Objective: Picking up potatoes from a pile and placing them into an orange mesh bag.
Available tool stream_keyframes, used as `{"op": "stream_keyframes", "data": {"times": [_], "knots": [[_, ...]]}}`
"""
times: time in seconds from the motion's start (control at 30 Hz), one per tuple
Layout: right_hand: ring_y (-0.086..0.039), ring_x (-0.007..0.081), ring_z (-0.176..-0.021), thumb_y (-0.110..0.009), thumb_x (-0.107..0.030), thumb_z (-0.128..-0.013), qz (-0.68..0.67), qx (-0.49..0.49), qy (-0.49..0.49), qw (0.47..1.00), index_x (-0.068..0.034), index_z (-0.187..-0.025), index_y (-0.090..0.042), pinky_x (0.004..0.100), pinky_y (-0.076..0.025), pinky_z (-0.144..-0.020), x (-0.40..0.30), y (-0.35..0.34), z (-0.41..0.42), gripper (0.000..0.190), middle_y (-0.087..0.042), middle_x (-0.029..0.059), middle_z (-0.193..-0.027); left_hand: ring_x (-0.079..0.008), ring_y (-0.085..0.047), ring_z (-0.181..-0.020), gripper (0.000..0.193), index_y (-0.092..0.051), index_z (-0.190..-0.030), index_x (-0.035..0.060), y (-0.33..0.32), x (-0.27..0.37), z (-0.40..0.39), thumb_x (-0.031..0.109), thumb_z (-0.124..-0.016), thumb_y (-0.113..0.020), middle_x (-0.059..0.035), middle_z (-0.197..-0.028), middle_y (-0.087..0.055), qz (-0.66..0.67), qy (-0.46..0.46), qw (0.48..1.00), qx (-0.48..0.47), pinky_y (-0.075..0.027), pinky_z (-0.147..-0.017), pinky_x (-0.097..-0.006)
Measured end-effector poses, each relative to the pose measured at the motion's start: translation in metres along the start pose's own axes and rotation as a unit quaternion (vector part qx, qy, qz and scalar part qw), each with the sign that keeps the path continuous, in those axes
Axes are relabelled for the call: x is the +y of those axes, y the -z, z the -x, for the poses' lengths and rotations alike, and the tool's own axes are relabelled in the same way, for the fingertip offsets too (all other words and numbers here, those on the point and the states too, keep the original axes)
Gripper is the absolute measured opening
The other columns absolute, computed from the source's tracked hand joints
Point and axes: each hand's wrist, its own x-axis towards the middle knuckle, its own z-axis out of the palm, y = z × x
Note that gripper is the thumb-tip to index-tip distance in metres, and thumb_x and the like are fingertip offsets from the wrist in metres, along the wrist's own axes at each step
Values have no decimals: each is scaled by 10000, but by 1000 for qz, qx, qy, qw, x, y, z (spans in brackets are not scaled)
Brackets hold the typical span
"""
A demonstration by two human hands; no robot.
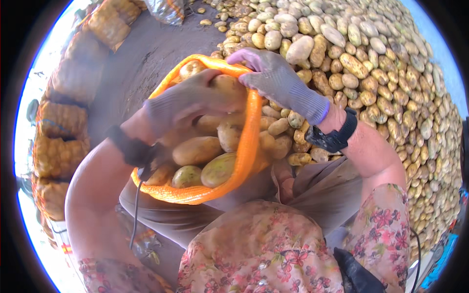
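An orange mesh bag [246, 146] gapes upward between my knees, with several large potatoes inside, one of them greenish [220, 170]. Within its mouth, my left hand [194, 97], in a grey glove and blurred, has its thumb and fingers around a potato [229, 85]. At the far right of the rim, my right hand [262, 69], gloved in grey with purple fingertips, pinches the folded orange edge between thumb and fingers. Another potato [192, 69] shows at the bag's far side, beyond my left hand.
A big heap of loose potatoes [388, 84] rises ahead and along the right, reaching close to the bag. Filled mesh sacks [60, 157] line the left side, with more at the far left [111, 23]. Dark bare ground [146, 55] lies between. A cable [135, 216] hangs by my left wrist.
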Motion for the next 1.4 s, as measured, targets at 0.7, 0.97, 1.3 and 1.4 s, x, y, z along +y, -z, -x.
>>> {"op": "stream_keyframes", "data": {"times": [0.7,0.97,1.3,1.4], "knots": [[-648,186,-771,-605,-218,-909,-295,149,-90,940,-50,-924,-690,348,-520,-744,209,-114,-49,189,-687,73,-808,-320,-572,-1207,509,-544,-1336,44,-24,-15,9,175,-877,-721,-142,-1297,-597,-484,73,860,146,-444,-1042,-416],[-659,279,-758,-656,-232,-895,-181,205,5,962,-91,-839,-654,378,-517,-728,240,-137,-76,151,-685,115,-817,-271,-660,-1072,361,-624,-1236,36,-36,-21,-5,181,-910,-681,-133,-1150,-686,-256,111,931,235,-509,-943,-395],[-676,270,-769,-686,-293,-890,-227,169,-112,952,-83,-854,-677,391,-520,-741,226,-121,-73,213,-715,125,-840,-256,-644,-1106,370,-595,-1276,42,-39,-14,-17,197,-945,-650,-122,-1179,-668,-280,79,928,232,-503,-952,-377],[-668,270,-761,-678,-285,-896,-218,171,-104,955,-89,-864,-679,390,-517,-739,226,-121,-74,199,-715,113,-839,-249,-633,-1117,379,-578,-1296,44,-38,-17,-20,194,-954,-642,-116,-1196,-656,-280,81,929,226,-497,-961,-371]]}}
